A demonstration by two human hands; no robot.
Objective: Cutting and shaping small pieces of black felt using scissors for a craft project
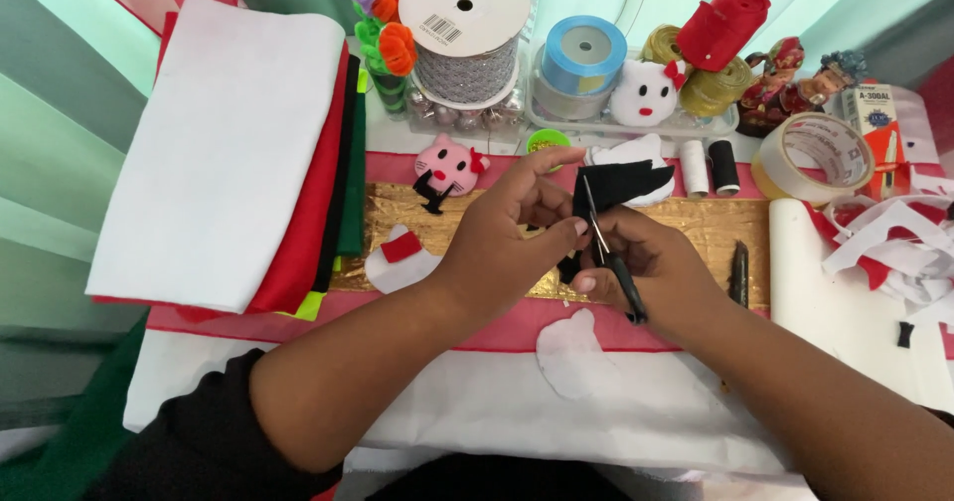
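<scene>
Left hand (512, 225): pinching black felt (616, 185), held up over the bench (696, 225).
Right hand (646, 267): wrapped round small scissors (608, 252), blades at the felt.
Felt: looks light, soft, floppy; best pinched beside the cut.

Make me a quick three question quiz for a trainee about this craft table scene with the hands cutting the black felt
1. Which hand holds the small scissors?
2. True or false: the black felt piece lies flat on the table, untouched.
3. Where is the pink cat face? A) beside the folded felt stack B) beside the clear tape roll C) under the blue ribbon spool

Key:
1. The right hand; the left hand grips the felt.
2. False; it is held up between both hands.
3. A.
</scene>
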